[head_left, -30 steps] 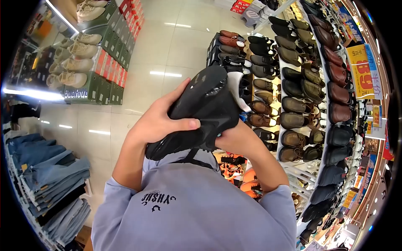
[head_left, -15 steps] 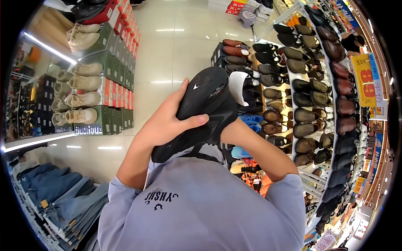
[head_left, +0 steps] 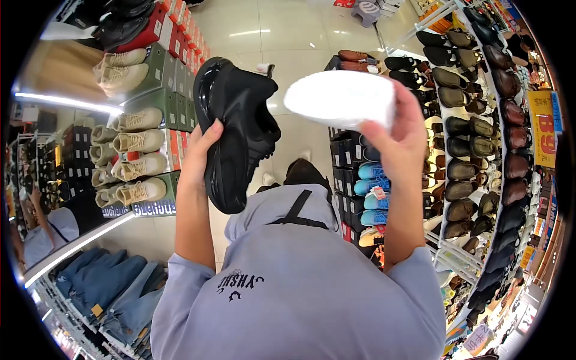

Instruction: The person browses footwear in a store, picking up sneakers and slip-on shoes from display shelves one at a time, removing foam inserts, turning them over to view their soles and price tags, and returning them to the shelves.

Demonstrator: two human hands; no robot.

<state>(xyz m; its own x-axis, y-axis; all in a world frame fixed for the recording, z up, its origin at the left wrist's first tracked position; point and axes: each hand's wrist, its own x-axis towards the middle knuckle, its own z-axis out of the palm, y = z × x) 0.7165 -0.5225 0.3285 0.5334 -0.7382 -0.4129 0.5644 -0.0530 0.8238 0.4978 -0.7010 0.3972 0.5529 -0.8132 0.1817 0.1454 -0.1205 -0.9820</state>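
Observation:
A black sneaker (head_left: 231,138) stands on end in my left hand (head_left: 201,150), its sole side facing left and its opening facing right. The thumb lies across the sole edge, and the other fingers are mostly hidden behind the shoe. My right hand (head_left: 399,135) grips one end of a white, rounded, shoe-shaped piece (head_left: 339,99), thumb below and fingers behind its right end. The piece lies sideways, apart from the sneaker, with its left end toward it. Whether it is an insert or something else I cannot tell.
Beige sneakers (head_left: 141,141) on green boxes (head_left: 159,69) stand at the left, above folded jeans (head_left: 102,276). Racks of brown and black shoes (head_left: 462,168) line the right side. Blue shoes (head_left: 373,186) sit near my right forearm. Tiled floor (head_left: 246,18) shows ahead.
My hands have moved apart. The sneaker has turned upright on the left in my left hand, and the white piece, earlier partly seen behind it, is out at the right in my right hand.

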